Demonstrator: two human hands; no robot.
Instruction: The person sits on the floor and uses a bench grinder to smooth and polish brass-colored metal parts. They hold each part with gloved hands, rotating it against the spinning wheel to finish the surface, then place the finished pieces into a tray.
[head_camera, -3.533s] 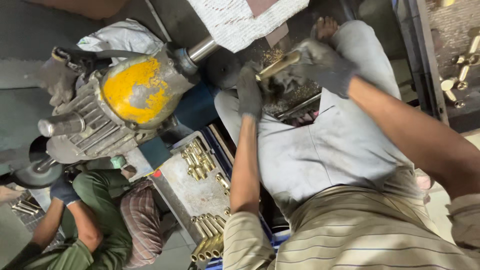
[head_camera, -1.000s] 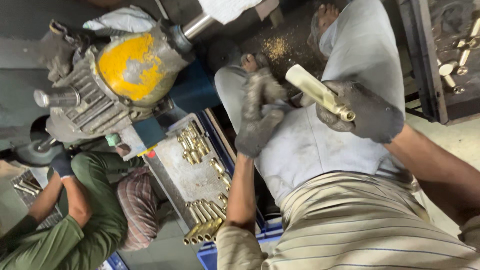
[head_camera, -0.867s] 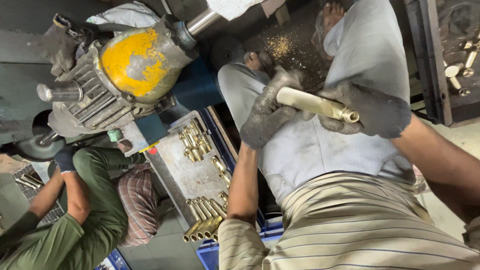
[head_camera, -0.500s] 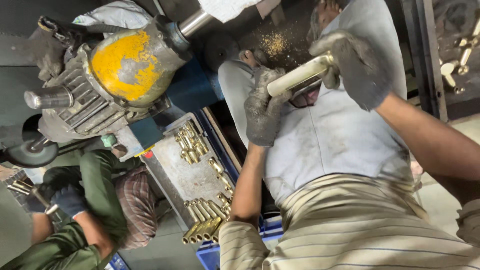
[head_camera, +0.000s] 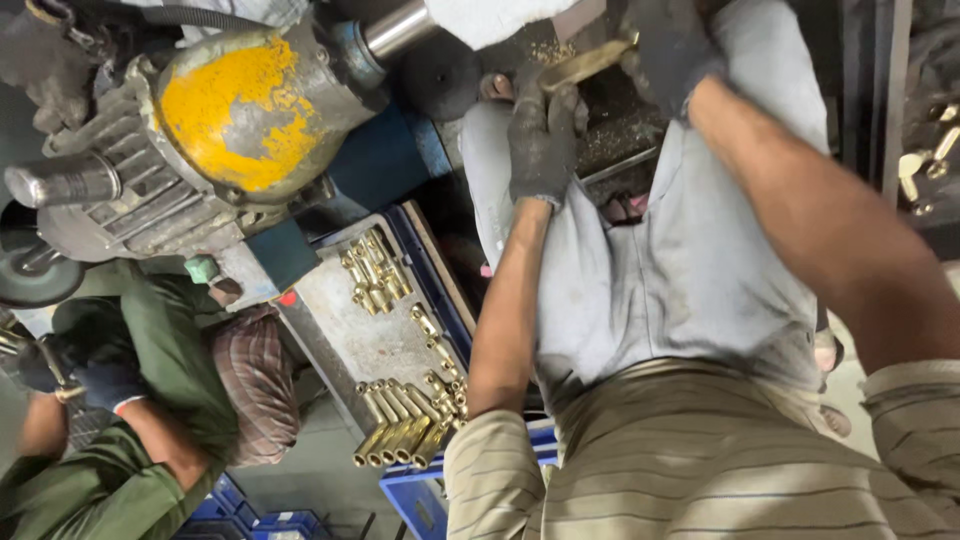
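Brass rod (head_camera: 583, 64) between both gloved hands

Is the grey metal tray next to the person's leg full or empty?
Partly filled. The grey tray holds brass tubes stacked at its near end and a few more at the far end, with bare metal showing between them.

A flat grey metal tray (head_camera: 345, 330) sits low and left of the middle, with a blue edge on its right side. Small brass fittings (head_camera: 373, 272) lie in a heap at its far end. Longer brass tubes (head_camera: 400, 425) lie side by side at its near end, poking over the edge.
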